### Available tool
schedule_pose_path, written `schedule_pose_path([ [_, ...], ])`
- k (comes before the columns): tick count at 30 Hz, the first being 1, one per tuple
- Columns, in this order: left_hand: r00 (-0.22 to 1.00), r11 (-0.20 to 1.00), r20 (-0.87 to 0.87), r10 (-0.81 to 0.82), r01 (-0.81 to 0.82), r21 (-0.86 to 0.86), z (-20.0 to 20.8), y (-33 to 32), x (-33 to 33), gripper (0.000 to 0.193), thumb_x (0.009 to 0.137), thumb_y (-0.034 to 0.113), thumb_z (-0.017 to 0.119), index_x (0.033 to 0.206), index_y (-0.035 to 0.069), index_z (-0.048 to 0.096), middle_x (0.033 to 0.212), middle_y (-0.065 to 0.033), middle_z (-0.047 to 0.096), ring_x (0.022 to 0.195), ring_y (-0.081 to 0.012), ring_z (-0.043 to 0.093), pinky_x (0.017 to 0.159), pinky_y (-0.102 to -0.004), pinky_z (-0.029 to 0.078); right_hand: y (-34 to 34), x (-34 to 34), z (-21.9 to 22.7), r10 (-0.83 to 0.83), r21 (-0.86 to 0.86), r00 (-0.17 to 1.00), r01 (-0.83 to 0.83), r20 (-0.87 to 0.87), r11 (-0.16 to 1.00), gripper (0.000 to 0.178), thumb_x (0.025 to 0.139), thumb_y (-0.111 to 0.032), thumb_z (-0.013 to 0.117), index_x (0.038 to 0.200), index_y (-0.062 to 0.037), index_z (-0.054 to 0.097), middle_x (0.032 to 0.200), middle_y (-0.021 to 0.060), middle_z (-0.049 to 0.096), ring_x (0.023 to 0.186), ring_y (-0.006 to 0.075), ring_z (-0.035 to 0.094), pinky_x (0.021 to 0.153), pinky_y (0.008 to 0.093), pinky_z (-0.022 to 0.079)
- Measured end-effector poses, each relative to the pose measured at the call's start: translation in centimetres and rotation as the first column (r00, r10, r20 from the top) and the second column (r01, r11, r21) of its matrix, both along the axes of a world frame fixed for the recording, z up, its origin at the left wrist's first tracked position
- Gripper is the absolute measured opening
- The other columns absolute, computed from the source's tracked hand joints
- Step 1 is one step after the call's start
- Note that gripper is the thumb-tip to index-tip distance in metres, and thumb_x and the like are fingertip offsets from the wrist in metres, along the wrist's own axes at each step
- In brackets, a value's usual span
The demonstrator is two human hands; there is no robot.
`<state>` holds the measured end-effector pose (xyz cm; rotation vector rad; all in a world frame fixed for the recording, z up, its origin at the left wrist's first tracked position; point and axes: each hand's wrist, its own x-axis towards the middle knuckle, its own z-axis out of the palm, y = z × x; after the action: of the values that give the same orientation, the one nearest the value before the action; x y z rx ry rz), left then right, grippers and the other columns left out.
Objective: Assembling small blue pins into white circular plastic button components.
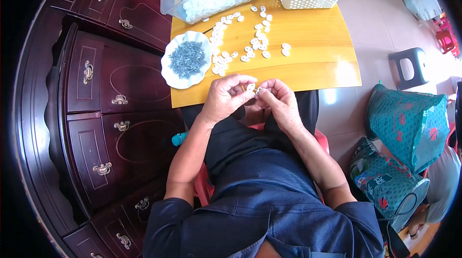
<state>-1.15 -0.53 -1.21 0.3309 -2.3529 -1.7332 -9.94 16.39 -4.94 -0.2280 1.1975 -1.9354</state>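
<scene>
Just off the table's near edge, my left hand (228, 95) pinches a small white oval piece with holes (250, 86) between thumb and fingers. Close beside it, my right hand (280, 102) is closed on a small white part (259, 90), too small to make out fully. The fingertips of both hands nearly meet. Beyond them, many similar white oval pieces (262, 36) lie scattered over the yellow wooden table (317, 46). Left of these stands a white scalloped dish (169, 73) heaped with thin grey metal pins or screws (187, 59).
A clear plastic bin (175, 3) of white pieces and a cream perforated basket (313, 0) stand at the table's far side. Dark wooden drawers (120, 75) line the left. To the right are a grey stool (408, 68), green bags (404, 123) and another person's arm (440, 190).
</scene>
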Motion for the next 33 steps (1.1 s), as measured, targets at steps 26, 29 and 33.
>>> schedule_pose_path([
  [26,0.998,0.997,0.005,-0.066,0.066,0.051,-1.2,-0.7,-0.4,0.028,0.085,-0.004,0.077,0.112,0.000,0.073,0.092,0.0006,0.067,0.079,-0.0047,0.063,0.071,-0.0202,0.051,0.1,-0.3,-0.2,0.017,0.015,1.000,-0.016,-0.026,1.000,0.010,0.101,-0.011,0.061,0.107,-0.0022,0.062,0.088,0.0010,0.068,0.075,0.0046,0.062,0.070,0.0194,0.051],
  [29,0.997,0.994,-0.007,-0.073,0.073,0.087,-1.2,-0.6,-0.5,0.027,0.085,-0.003,0.078,0.111,0.000,0.073,0.089,0.0015,0.066,0.078,-0.0039,0.063,0.070,-0.0196,0.051,0.1,-0.3,-0.2,0.018,0.035,1.000,-0.017,-0.025,0.999,0.010,0.101,-0.011,0.061,0.107,-0.0021,0.062,0.088,0.0012,0.068,0.074,0.0044,0.062,0.070,0.0196,0.051],
  [33,0.997,0.996,0.011,-0.076,0.076,0.042,-0.7,-0.3,-0.5,0.024,0.084,-0.001,0.079,0.108,0.001,0.075,0.087,0.0034,0.063,0.075,-0.0031,0.060,0.069,-0.0192,0.049,0.1,-0.2,-0.4,0.026,0.025,0.999,-0.026,-0.024,0.999,0.010,0.101,-0.010,0.062,0.107,-0.0020,0.062,0.088,0.0017,0.068,0.075,0.0049,0.063,0.069,0.0196,0.052],
])
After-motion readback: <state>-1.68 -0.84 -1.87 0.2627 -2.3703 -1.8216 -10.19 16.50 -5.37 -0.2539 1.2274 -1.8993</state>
